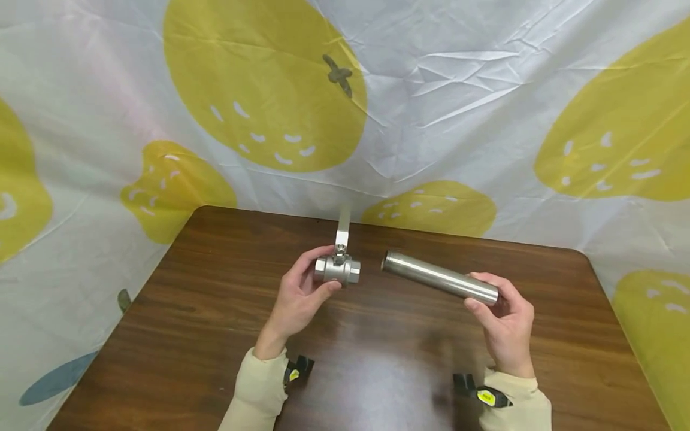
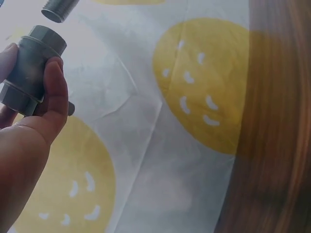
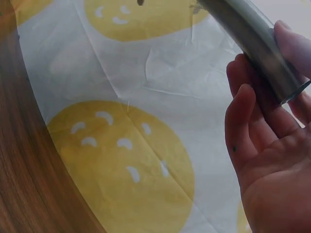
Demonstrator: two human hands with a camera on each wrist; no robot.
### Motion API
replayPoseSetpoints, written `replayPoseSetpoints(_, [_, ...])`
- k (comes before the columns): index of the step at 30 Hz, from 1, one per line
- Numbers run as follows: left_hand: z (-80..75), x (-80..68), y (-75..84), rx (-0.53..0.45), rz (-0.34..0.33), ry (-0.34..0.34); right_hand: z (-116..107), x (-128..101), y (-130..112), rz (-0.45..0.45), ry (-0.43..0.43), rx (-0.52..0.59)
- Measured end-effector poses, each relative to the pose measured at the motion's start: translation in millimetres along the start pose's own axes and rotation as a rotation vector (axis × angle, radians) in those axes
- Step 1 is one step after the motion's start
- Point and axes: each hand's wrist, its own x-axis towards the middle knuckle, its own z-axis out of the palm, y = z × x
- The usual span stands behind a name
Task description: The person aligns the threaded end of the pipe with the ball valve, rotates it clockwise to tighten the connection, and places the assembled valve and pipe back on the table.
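A steel ball valve (image 1: 338, 269) is gripped in the left hand (image 1: 298, 299), the thumb and fingers being curled round its short body, and it is held above the brown wooden table (image 1: 215, 335) rather than rested on it. The valve's flat lever handle (image 1: 342, 229) is seen standing up and away from the person. In the left wrist view the valve (image 2: 30, 68) is shown pinched between the thumb (image 2: 54, 92) and the fingers behind it, with one open end turned toward the threaded tip of the pipe (image 2: 58, 9). A polished metal pipe (image 1: 439, 278) is held in the right hand (image 1: 504, 326) by its near end, the fingers being wrapped about it from below and the thumb laid on top; its threaded far end is pointed at the valve. A small gap is left between the pipe's threaded end and the valve's open port, so the two parts are near but not touching. In the right wrist view the pipe (image 3: 252, 41) is seen lying across the curled fingers (image 3: 240, 121). The two hands are kept apart, each clamped on its own part. Cream sleeves (image 1: 259, 389) are worn on both forearms. Behind the table a white sheet printed with large yellow fruit (image 1: 264, 78) is hung.
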Motion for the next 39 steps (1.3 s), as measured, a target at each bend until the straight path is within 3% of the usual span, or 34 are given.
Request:
replayPoseSetpoints(7, [10.0, 2.0, 3.9, -0.052, 0.027, 0.004, 5, -1, -5, -0.023, -0.068, -0.069])
replayPoseSetpoints(12, [12.9, 1.1, 3.5, -0.068, 0.034, 0.003, 5, -2, -5, -0.055, -0.094, -0.041])
replayPoseSetpoints(21, [13.1, 1.2, 6.0, -0.077, 0.067, 0.008, 7, -2, -6, -0.067, -0.141, -0.045])
replayPoseSetpoints(39, [10.6, 0.9, 8.3, -0.078, 0.072, -0.016, 11, -2, -6, -0.09, -0.185, -0.064])
